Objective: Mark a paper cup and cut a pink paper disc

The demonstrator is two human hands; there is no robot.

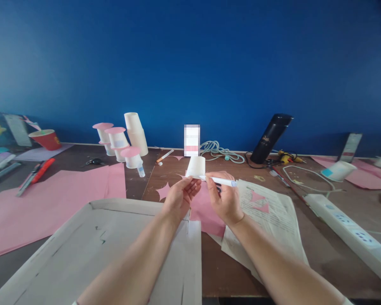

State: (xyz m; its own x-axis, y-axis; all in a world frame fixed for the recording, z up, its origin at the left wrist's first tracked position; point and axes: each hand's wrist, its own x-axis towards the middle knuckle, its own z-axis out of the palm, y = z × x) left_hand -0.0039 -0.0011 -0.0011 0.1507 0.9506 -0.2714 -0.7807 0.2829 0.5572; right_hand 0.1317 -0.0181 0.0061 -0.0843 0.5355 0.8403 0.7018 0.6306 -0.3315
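My left hand (180, 197) is closed around the lower end of a white paper cup (196, 165), which it holds up over the table. My right hand (226, 197) grips a white pen (222, 181) with a bluish end pointing right. The pen's other end meets the cup near my left fingertips; whether it touches the cup's surface I cannot tell. Beneath both hands lies a piece of pink paper (206, 209). A printed sheet (266, 216) with pink scraps (262, 207) on it is right of my right hand.
Pink-topped paper cups (117, 137) and a tall cup stack (136, 135) stand back left. Large pink sheets (92, 186), a box cutter (34, 178) and a white board (120, 245) lie left. A phone (192, 140), black flask (269, 137) and power strip (346, 233) are farther off.
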